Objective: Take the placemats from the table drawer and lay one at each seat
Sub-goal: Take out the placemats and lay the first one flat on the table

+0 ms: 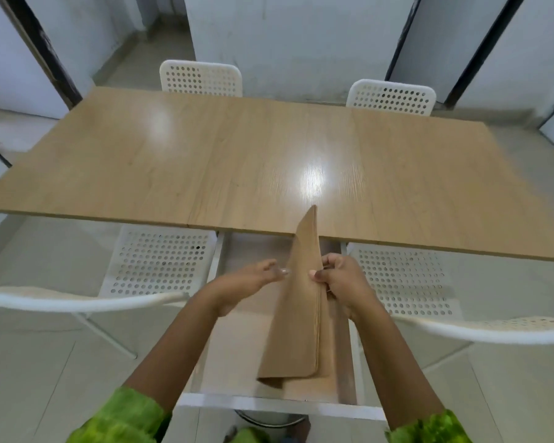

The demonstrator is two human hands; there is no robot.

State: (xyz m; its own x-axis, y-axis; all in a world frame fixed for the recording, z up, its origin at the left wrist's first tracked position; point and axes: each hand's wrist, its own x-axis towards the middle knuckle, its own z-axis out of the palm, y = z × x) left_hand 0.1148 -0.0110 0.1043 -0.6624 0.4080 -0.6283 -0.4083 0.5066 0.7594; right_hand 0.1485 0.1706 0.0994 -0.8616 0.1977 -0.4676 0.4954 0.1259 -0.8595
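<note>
Both hands work over the open table drawer [205,372]. Right hand [343,279] pinches the stack of placemats [301,314] at its right edge, thumb on the near face and fingers behind, holding the stack tilted up on edge; judged, this is to lift it clear of the drawer walls. Left hand [253,279] is unclenched, fingertips at the stack's left face, apparently steadying it; whether it actually grips cannot be told. The stack's lower end hangs just above the drawer floor, its upper corner overlapping the table [205,161] edge. Beyond the hands, the tabletop carries no mat. Four white perforated chairs show: left near chair [160,260], right near chair [403,279], and two opposite.
</note>
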